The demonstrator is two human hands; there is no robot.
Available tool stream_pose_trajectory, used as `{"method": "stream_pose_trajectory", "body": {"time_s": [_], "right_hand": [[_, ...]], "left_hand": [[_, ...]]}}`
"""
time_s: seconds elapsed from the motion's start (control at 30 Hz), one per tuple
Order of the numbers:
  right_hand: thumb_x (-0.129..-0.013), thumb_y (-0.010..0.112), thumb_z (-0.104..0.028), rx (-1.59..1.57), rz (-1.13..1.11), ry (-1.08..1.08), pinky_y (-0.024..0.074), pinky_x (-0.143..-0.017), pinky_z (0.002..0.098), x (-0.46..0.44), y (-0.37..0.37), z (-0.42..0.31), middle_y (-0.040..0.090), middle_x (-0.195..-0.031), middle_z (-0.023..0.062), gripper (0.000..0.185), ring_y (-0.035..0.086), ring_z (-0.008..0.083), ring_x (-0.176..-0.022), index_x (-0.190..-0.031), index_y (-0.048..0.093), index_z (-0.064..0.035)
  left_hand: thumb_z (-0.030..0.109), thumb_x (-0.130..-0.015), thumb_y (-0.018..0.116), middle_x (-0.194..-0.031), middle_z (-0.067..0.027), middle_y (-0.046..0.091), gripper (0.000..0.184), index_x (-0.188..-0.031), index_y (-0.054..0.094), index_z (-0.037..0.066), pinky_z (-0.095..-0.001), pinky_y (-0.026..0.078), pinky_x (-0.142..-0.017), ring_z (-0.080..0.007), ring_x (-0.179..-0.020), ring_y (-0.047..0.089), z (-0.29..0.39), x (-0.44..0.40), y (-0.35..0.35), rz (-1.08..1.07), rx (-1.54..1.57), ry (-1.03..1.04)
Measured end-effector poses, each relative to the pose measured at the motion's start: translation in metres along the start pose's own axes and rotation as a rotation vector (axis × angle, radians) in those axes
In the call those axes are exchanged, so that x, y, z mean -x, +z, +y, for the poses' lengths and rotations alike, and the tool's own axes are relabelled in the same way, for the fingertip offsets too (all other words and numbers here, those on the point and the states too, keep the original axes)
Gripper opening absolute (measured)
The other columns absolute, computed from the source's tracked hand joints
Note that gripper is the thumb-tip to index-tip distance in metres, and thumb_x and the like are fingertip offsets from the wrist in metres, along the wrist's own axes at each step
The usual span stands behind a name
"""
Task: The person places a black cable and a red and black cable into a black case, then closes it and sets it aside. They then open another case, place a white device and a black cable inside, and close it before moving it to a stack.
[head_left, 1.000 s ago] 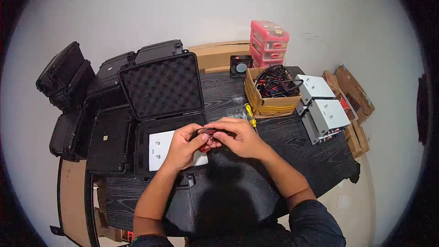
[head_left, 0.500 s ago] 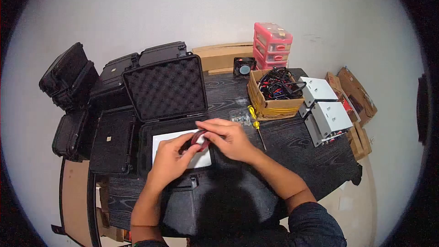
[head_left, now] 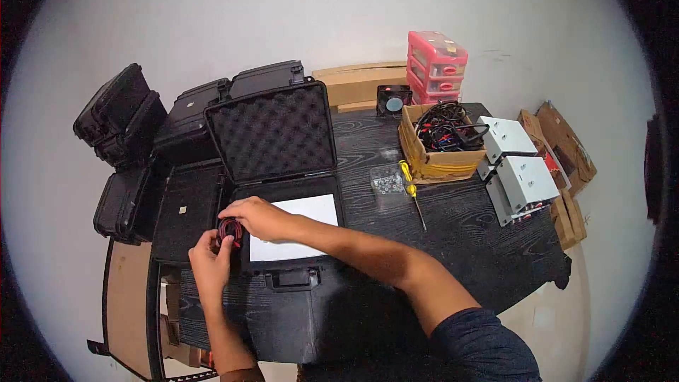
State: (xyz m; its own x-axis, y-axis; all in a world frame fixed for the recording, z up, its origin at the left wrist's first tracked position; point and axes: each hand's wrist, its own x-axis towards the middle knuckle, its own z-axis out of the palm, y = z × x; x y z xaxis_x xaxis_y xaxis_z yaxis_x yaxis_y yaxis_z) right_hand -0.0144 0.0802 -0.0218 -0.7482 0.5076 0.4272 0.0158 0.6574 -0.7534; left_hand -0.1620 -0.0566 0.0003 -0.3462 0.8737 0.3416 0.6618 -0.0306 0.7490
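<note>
At the eight o'clock side of the view, over the left edge of an open black case (head_left: 339, 191), both hands meet at a coil of red and black cable (head_left: 230, 230). The left hand (head_left: 210, 258) grips the coil from its seven o'clock side, thumb laid across it. The right hand (head_left: 256, 218) reaches over from four o'clock, fingers bent at the coil's twelve o'clock edge — whether they pinch it or only touch it, I cannot tell. Nor can I tell whether the coil rests on the case or is held just above.

At three o'clock from the coil, a white panel (head_left: 300, 246) lies inside the case, partly under the right forearm; the lid, lined with bumpy foam (head_left: 272, 131), stands raised at twelve.

Towards two o'clock from the panel, on the dark wood-grain worktop (head_left: 460, 240), lie a clear bag of small parts (head_left: 387, 183) and a yellow-handled screwdriver (head_left: 409, 178) — its tip at five o'clock. Farther that way stands a cardboard box (head_left: 447, 169) of tangled cables (head_left: 445, 127), with two white units (head_left: 527, 182) at its three o'clock side.
</note>
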Motion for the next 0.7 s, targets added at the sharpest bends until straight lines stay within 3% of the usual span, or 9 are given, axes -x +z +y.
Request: {"method": "stream_pose_trajectory", "body": {"time_s": [0.07,0.1,0.2,0.3,0.4,0.47,0.53,0.6,0.7], "right_hand": [[-0.092,0.059,0.005,0.069,0.102,-0.126,0.0538,-0.097,0.0429,0.0,0.011,0.014,0.068,-0.119,0.019,0.036,0.066,0.0384,-0.11,-0.125,0.071,-0.0024],[-0.092,0.059,0.005,0.07,0.101,-0.127,0.0538,-0.097,0.0429,0.002,0.015,0.015,0.068,-0.119,0.019,0.036,0.066,0.0384,-0.11,-0.125,0.071,-0.0024],[-0.095,0.063,0.002,0.001,0.099,0.009,0.0543,-0.093,0.0393,0.005,0.023,0.017,0.066,-0.109,0.0159,0.034,0.068,0.0324,-0.103,-0.126,0.073,-0.007],[-0.094,0.064,0.002,0.018,0.095,-0.034,0.055,-0.091,0.0388,0.005,0.026,0.016,0.066,-0.11,0.0154,0.033,0.068,0.0319,-0.101,-0.125,0.074,-0.0068],[-0.091,0.068,0.001,0.116,0.042,-0.07,0.0563,-0.088,0.0385,0.007,0.021,0.016,0.069,-0.105,0.0165,0.03,0.069,0.0323,-0.101,-0.12,0.074,-0.0046],[-0.09,0.069,0.0,0.191,0.007,-0.089,0.0567,-0.086,0.0388,0.007,0.018,0.013,0.071,-0.103,0.0173,0.029,0.071,0.033,-0.1,-0.118,0.074,-0.0033],[-0.089,0.068,-0.001,0.024,0.036,-0.04,0.0566,-0.087,0.0413,0.009,0.017,0.013,0.074,-0.102,0.0195,0.027,0.073,0.0355,-0.095,-0.115,0.074,-0.0015],[-0.089,0.068,-0.002,0.015,0.032,-0.013,0.0566,-0.086,0.0421,0.008,0.019,0.015,0.075,-0.103,0.0197,0.026,0.073,0.0364,-0.093,-0.115,0.073,-0.0011],[-0.089,0.068,-0.003,0.028,0.016,0.011,0.0566,-0.085,0.043,0.007,0.021,0.017,0.075,-0.103,0.0192,0.025,0.073,0.0367,-0.092,-0.113,0.073,-0.0008]], "left_hand": [[0.01,-0.091,0.077,-0.072,-0.0064,0.067,0.019,-0.098,0.07,-0.006,-0.0287,0.044,-0.055,-0.0076,-0.061,0.053,-0.005,0.001,0.003,-0.004,-0.104,0.061],[0.012,-0.089,0.079,-0.072,-0.0126,0.069,0.022,-0.097,0.07,-0.005,-0.0327,0.045,-0.055,-0.0132,-0.058,0.057,-0.008,0.001,0.005,0.018,-0.147,0.068],[0.014,-0.088,0.079,-0.073,-0.0171,0.07,0.024,-0.099,0.07,-0.005,-0.0373,0.048,-0.057,-0.0227,-0.057,0.064,-0.009,0.004,0.006,0.042,-0.215,0.079],[0.016,-0.088,0.079,-0.073,-0.0188,0.07,0.025,-0.101,0.071,-0.003,-0.0401,0.05,-0.059,-0.0298,-0.06,0.067,0.001,0.011,0.003,0.06,-0.34,0.147],[0.015,-0.087,0.079,-0.073,-0.018,0.069,0.027,-0.106,0.071,-0.002,-0.0408,0.051,-0.06,-0.0308,-0.06,0.067,0.006,0.012,0.001,-0.043,-0.371,0.0],[0.015,-0.087,0.08,-0.072,-0.0177,0.069,0.029,-0.109,0.071,-0.001,-0.0413,0.051,-0.06,-0.0306,-0.059,0.067,0.007,0.013,0.003,-0.009,-0.346,0.038],[0.015,-0.087,0.08,-0.072,-0.0175,0.069,0.031,-0.112,0.07,0.0,-0.0417,0.052,-0.06,-0.0304,-0.059,0.066,0.006,0.014,0.005,0.023,-0.32,0.079],[0.014,-0.087,0.078,-0.086,-0.0231,0.073,0.037,-0.119,0.067,-0.001,-0.0449,0.056,-0.071,-0.0396,-0.078,0.073,0.001,0.013,0.004,-0.018,-0.328,0.088],[0.011,-0.084,0.079,-0.101,-0.0233,0.072,0.039,-0.119,0.067,-0.002,-0.0456,0.056,-0.08,-0.0405,-0.091,0.071,-0.004,0.01,0.001,-0.025,-0.306,0.187]]}}
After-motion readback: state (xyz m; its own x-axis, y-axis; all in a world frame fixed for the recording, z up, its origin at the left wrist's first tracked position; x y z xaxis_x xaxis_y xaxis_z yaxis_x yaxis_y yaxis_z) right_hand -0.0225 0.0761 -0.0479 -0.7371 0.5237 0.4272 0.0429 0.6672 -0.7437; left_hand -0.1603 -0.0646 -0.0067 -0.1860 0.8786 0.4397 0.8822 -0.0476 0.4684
